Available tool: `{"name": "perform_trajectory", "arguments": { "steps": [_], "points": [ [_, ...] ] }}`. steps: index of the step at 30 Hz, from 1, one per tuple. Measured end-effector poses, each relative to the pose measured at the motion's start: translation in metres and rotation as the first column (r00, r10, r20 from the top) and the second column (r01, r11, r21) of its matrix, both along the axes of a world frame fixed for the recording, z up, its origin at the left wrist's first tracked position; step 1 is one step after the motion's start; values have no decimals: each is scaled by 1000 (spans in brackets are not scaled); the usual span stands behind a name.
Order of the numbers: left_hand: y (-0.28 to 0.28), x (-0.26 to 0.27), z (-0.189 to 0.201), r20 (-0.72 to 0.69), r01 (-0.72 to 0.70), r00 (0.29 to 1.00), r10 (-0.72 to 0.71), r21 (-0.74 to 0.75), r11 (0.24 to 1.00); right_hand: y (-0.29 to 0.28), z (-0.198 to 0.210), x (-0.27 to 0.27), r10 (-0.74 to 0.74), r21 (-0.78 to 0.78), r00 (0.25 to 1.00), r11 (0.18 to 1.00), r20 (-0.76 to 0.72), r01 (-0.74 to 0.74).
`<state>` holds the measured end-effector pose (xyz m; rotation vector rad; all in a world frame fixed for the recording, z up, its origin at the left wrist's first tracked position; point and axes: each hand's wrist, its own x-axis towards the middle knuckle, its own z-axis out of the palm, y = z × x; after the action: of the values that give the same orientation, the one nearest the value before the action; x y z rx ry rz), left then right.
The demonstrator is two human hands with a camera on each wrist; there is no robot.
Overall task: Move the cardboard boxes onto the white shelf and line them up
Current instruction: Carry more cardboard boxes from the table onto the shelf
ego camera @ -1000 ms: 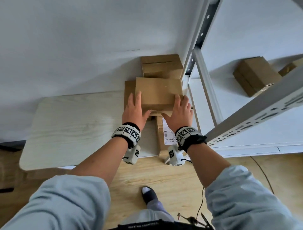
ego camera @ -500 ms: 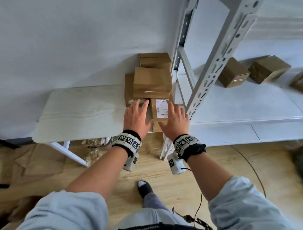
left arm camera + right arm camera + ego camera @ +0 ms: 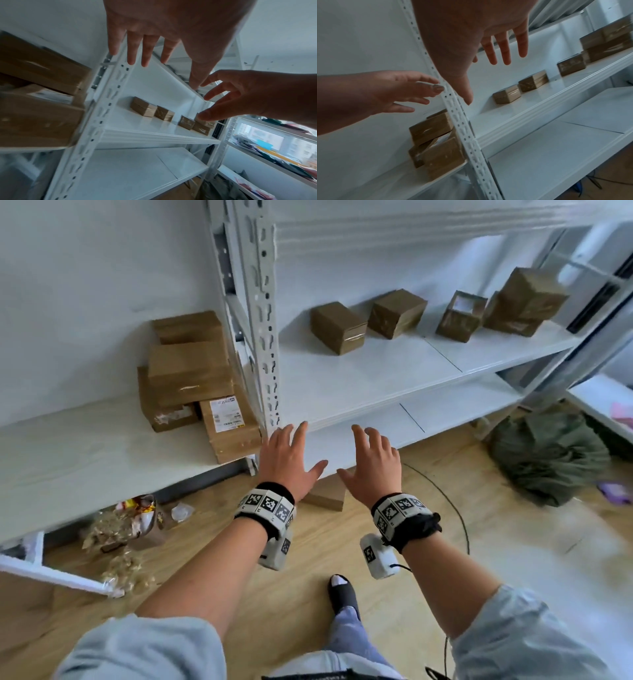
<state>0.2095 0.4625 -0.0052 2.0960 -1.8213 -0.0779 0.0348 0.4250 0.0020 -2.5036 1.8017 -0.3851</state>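
Both hands empty: left hand [image 3: 286, 458] and right hand [image 3: 373, 463] hovering fingers spread, gripping nothing, near front edge of white shelf [image 3: 359, 378]. Several boxes sitting on shelf in loose row [image 3: 337, 326]. Stack [image 3: 191, 371] waiting on table [image 3: 68, 453] left of upright. Between transfers, likely. Next: grabbing stack's top box two-handed.

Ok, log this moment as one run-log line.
left hand: open, empty | right hand: open, empty | cardboard boxes on table: stacked, untouched | white shelf: five boxes, one stacked
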Motion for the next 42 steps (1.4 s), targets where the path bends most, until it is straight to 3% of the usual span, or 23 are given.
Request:
{"name": "perform_trajectory", "arguments": {
  "steps": [5, 10, 19, 28, 35, 42],
  "points": [
    [-72, -58, 1, 37, 66, 997, -66, -9, 998, -54, -3, -60, -66, -14, 998, 998, 19, 66],
    [-159, -109, 4, 46, 31, 998, -32, 23, 999, -138, -1, -119, -93, 1, 996, 996, 16, 93],
    [-289, -163, 6, 82, -88, 993, 82, 75, 993, -286, 1, -163, 32, 30, 999, 999, -12, -31],
    [-404, -123, 5, 109, -183, 978, 176, 58, 981, -419, -3, -119, 161, 35, 986, 987, -45, -160],
    [-511, -58, -31, 85, -266, 963, 257, 122, 956, -538, -40, -49, 195, -21, 979, 980, -55, -197],
    [-573, -13, -73, 39, -355, 935, 353, 182, 917, -625, -75, 21, 251, -24, 966, 967, -60, -253]
  ]
}}
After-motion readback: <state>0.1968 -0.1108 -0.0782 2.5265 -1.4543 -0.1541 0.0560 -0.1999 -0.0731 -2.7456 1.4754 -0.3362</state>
